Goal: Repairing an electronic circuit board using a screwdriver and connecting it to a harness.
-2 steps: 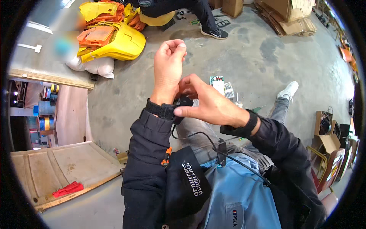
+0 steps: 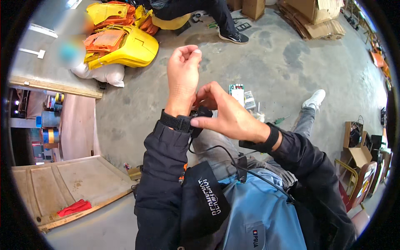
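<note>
My left hand (image 2: 183,75) is raised in front of me, its fingers curled in with the thumb against them; nothing shows in it. Round that wrist runs a black strap (image 2: 175,122), carrying a small black device (image 2: 202,112) with a cable. My right hand (image 2: 231,112) reaches across and grips this device, thumb on the near side, fingers partly hidden behind it. Another black strap (image 2: 273,137) circles my right wrist. The black cable (image 2: 223,148) loops from the device down over my lap toward my blue apron (image 2: 266,208).
On the floor ahead lie a green circuit board (image 2: 236,92) and a screwdriver (image 2: 281,119). Yellow plastic shells (image 2: 139,46) are piled far left, near another person's leg (image 2: 225,23). Flattened cardboard (image 2: 321,29) is stacked far right. A wooden panel (image 2: 79,183) with a red cloth stands left.
</note>
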Available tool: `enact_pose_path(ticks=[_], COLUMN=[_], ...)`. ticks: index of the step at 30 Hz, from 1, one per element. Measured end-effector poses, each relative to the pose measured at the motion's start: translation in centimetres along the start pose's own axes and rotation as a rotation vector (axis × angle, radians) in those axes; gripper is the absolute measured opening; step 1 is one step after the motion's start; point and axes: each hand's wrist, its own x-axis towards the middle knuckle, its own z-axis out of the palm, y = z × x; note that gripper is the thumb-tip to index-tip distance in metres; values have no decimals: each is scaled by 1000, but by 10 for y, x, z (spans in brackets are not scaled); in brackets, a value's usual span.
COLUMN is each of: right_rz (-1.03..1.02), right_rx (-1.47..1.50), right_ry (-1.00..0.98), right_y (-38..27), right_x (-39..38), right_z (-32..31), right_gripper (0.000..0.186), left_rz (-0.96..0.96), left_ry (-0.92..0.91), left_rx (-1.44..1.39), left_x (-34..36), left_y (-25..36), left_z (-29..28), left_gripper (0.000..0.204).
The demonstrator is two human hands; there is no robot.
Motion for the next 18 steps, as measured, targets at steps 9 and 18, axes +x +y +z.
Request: enact_pose_path(ticks=[9, 18], right_rz=[-327, 126], right_rx=[-583, -305], right_ry=[36, 211], right_y=[3, 20], right_x=[-8, 0], right_z=[5, -8], right_gripper=[52, 43], left_rz=[-268, -487], left_ry=[193, -118], left_rx=[-77, -190], left_x=[12, -3], left_y=[-39, -72], left_z=[-4, 11], left_gripper=[19, 24])
